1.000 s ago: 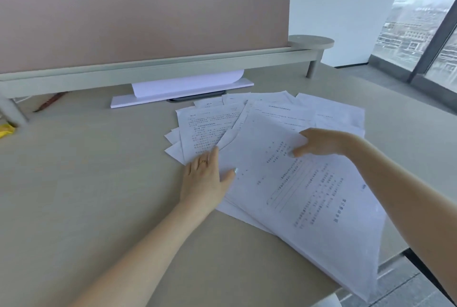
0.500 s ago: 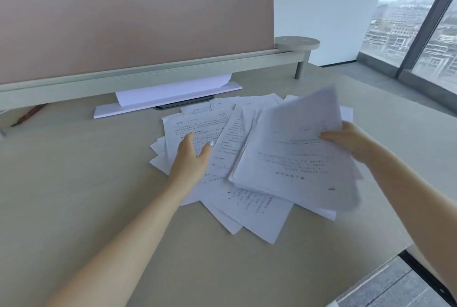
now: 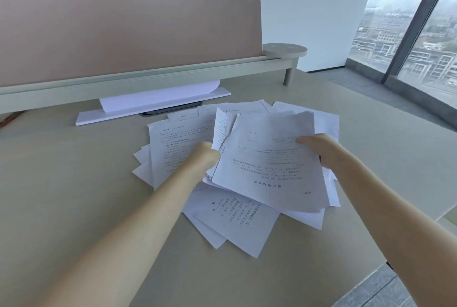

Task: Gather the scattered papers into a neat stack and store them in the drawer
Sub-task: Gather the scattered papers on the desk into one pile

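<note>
We count two hands: the left hand and the right hand. Between them is one raised bundle of papers; its sheets overlap too closely to count. At least six loose sheets lie on one desk. One white tray sits behind. One partition.

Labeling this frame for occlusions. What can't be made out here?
- Drawer: not in the head view; the desk edge cuts off anything below.
- Left hand: fingers hidden under the held sheets.
- Right hand: only the thumb side shows; the sheets cover the rest.
- Sheet count: overlaps hide it.
- Print: too small and blurred to read.
- Dark flat object: mostly hidden under the white stand.
</note>
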Demonstrator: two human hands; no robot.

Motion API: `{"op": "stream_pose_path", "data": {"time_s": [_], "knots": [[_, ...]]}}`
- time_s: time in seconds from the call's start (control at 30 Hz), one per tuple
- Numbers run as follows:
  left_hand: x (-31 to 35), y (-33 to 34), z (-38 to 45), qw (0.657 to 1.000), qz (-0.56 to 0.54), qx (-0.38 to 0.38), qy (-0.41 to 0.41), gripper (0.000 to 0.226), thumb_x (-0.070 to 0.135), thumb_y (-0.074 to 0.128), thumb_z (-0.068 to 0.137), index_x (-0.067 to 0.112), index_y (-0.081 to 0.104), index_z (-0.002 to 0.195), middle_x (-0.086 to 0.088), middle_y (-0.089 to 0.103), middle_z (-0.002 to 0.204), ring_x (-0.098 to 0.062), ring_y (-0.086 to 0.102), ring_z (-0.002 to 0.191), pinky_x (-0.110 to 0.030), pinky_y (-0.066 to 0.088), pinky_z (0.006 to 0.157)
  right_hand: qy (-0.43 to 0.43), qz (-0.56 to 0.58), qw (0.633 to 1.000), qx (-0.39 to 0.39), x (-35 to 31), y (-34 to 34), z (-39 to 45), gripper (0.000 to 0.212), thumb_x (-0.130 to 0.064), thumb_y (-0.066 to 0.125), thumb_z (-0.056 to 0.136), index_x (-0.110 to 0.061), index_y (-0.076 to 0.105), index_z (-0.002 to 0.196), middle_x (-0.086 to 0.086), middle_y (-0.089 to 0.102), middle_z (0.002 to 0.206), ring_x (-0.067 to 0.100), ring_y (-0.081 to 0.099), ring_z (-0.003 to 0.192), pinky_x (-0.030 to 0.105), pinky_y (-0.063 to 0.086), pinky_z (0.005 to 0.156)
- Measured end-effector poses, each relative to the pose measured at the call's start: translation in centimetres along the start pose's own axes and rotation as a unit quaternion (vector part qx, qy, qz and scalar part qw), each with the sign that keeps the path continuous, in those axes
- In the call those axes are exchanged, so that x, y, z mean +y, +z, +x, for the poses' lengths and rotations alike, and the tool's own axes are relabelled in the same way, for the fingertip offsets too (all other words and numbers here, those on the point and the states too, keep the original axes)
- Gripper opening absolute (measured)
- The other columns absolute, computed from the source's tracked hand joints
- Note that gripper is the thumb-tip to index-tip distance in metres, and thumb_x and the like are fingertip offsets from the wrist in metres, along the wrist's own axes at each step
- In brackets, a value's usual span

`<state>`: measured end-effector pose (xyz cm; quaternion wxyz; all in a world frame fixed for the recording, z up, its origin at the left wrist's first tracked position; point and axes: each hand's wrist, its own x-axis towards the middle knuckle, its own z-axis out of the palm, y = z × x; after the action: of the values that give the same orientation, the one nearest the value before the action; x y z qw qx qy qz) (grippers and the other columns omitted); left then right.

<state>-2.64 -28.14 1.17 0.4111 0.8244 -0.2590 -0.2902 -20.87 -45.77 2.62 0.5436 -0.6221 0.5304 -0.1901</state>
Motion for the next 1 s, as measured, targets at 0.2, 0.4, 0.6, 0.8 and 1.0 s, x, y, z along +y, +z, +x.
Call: {"op": "stream_pose_path", "data": {"time_s": [0.2,0.4,0.6,0.8,1.0], "knots": [[-2.2,-1.6,-3.1,0.996,-0.072,0.021,0.049,0.022,0.011,0.045,0.089,0.008,0.063,0.101,-0.007,0.065,0.099,-0.024,0.058,0.084,-0.028,0.038,0.072,-0.054,-0.054,0.996,-0.053,-1.4,2.2,0.3,0.032,0.003,0.056,0.084,0.004,0.059,0.116,0.018,0.063,0.105,0.032,0.061,0.091,0.049,0.05,0.092],[-5.1,-5.9,-2.0,0.986,-0.061,0.153,0.008,0.005,0.021,0.045,0.094,0.019,0.049,0.092,0.005,0.047,0.105,-0.009,0.045,0.075,-0.022,0.034,0.063,-0.122,-0.122,0.982,-0.072,-3.6,7.6,0.1,0.019,0.0,0.053,0.083,-0.003,0.062,0.1,0.013,0.058,0.092,0.025,0.056,0.069,0.026,0.044,0.059],[-6.3,-6.6,-0.8,0.978,-0.16,0.137,-0.012,0.054,0.027,0.05,0.085,0.02,0.042,0.139,-0.001,0.054,0.134,-0.022,0.056,0.108,-0.03,0.042,0.077,-0.066,-0.112,0.985,-0.112,-4.1,9.8,0.5,0.012,-0.013,0.064,0.075,-0.007,0.053,0.077,0.01,0.048,0.074,0.024,0.048,0.071,0.033,0.039,0.071],[-6.8,-7.5,-1.3,0.934,-0.333,0.131,-0.021,0.013,0.009,0.052,0.091,0.013,0.058,0.102,-0.003,0.063,0.09,-0.015,0.058,0.072,-0.027,0.046,0.061,-0.005,-0.074,0.984,-0.16,-4.5,10.7,-0.2,0.037,-0.019,0.068,0.078,0.003,0.061,0.107,0.017,0.067,0.103,0.038,0.066,0.096,0.045,0.051,0.092],[-7.2,-7.5,-1.6,0.96,-0.218,0.176,0.024,0.036,0.005,0.051,0.088,0.016,0.049,0.123,0.002,0.059,0.093,-0.018,0.057,0.081,-0.03,0.046,0.068,-0.006,-0.119,0.97,-0.211,-4.6,12.5,-1.9,0.041,-0.027,0.066,0.082,-0.002,0.062,0.114,0.016,0.069,0.109,0.034,0.067,0.1,0.047,0.053,0.09]]}}
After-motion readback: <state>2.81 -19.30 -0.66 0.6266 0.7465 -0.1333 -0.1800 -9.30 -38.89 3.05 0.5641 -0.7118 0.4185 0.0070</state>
